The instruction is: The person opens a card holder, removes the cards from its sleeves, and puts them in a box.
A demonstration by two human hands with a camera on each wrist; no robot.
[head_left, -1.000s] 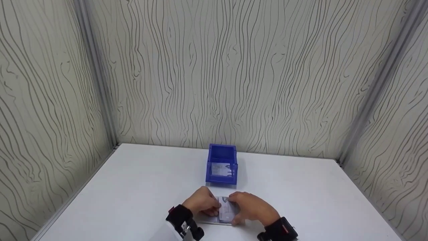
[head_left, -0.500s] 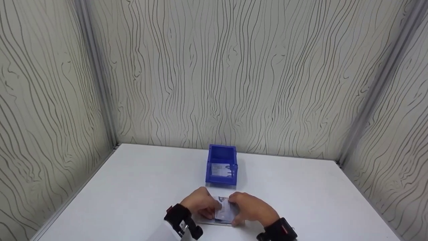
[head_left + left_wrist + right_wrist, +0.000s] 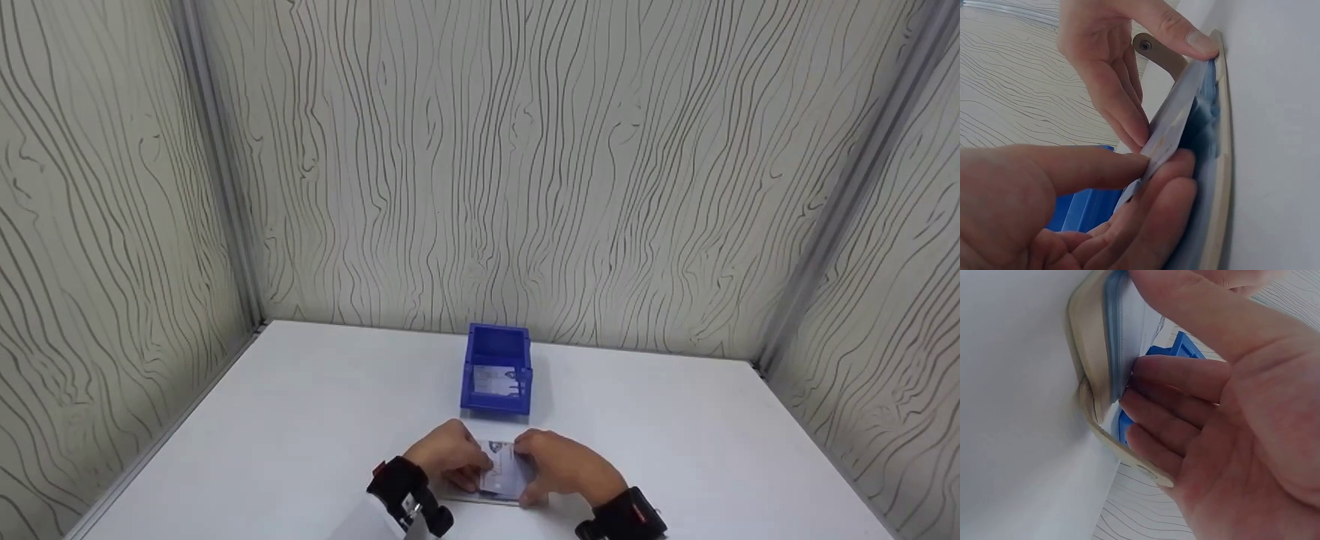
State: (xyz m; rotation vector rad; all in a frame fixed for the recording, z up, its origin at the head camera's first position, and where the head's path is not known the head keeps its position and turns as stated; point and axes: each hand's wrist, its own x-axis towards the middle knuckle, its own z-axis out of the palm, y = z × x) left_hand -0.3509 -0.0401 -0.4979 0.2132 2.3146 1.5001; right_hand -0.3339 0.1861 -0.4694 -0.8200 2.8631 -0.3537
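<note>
A beige card holder (image 3: 1092, 343) with clear plastic sleeves lies spread on the table before me. My left hand (image 3: 450, 454) pinches a white printed card (image 3: 1169, 132) between thumb and fingers at its left edge. In the left wrist view the card slants up from a bluish sleeve (image 3: 1204, 107). My right hand (image 3: 566, 465) spans the holder's right part, thumb on the near edge and fingers at the far edge. A snap strap (image 3: 1123, 453) sticks out from the holder beside the right fingers. The card's far left corner is hidden behind my left fingers.
A blue plastic bin (image 3: 495, 405) stands just beyond the hands, with a printed white card (image 3: 495, 380) showing inside its front. The white table (image 3: 322, 420) reaches back to wood-grain patterned walls (image 3: 480, 165) joined by metal posts (image 3: 217, 150).
The card has shifted left a little with my left hand, mostly between the two earlier frames. My right hand has stayed in place on the card holder.
</note>
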